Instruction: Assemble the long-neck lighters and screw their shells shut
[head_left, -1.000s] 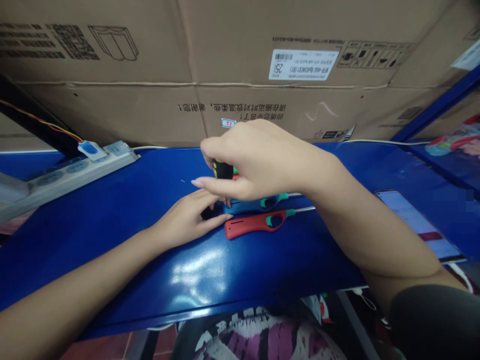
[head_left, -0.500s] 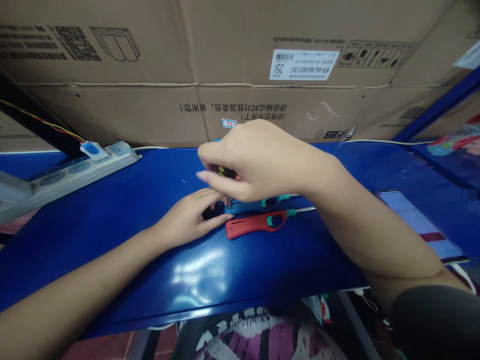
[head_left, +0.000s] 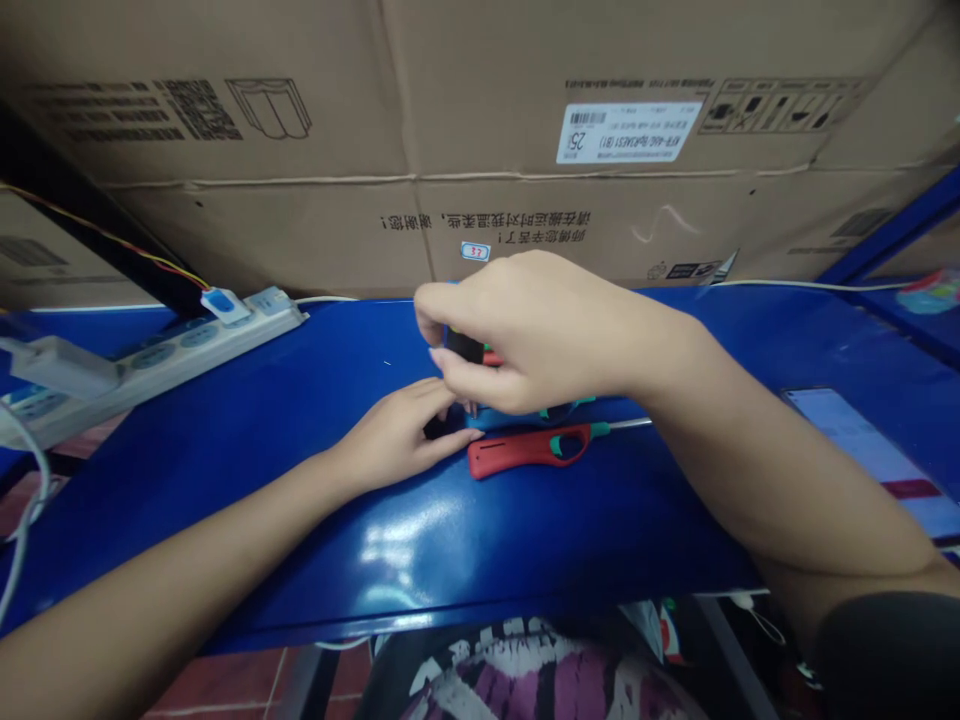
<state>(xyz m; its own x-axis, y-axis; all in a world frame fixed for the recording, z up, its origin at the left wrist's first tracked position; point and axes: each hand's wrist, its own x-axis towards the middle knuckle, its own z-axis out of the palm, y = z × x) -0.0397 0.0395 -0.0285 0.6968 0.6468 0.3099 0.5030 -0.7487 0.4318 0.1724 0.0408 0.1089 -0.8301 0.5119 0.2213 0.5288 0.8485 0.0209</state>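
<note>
On the blue table, a red long-nosed lighter (head_left: 517, 452) with a green trigger and metal tube lies lengthwise. Just behind it is a blue lighter (head_left: 506, 417) of the same kind, partly covered by my right hand. My left hand (head_left: 401, 430) rests at the left ends of the lighters, its thumb and fingers closed about the blue one's end. Above, my right hand (head_left: 532, 325) is closed on a short black object (head_left: 463, 345), whose kind I cannot make out. A bit of red and green (head_left: 493, 355) shows behind the right fingers, mostly hidden.
A large cardboard box (head_left: 300, 225) stands along the back, with a small numbered sticker (head_left: 475, 251) low on it. On the left is a power strip (head_left: 180, 355) with plugs and cables. A phone (head_left: 862, 430) lies to the right, beside my forearm.
The whole view has shifted, so things appear slightly further right. My right hand stays above the lighters, and the black object in it appears turned. The left hand keeps its place.
</note>
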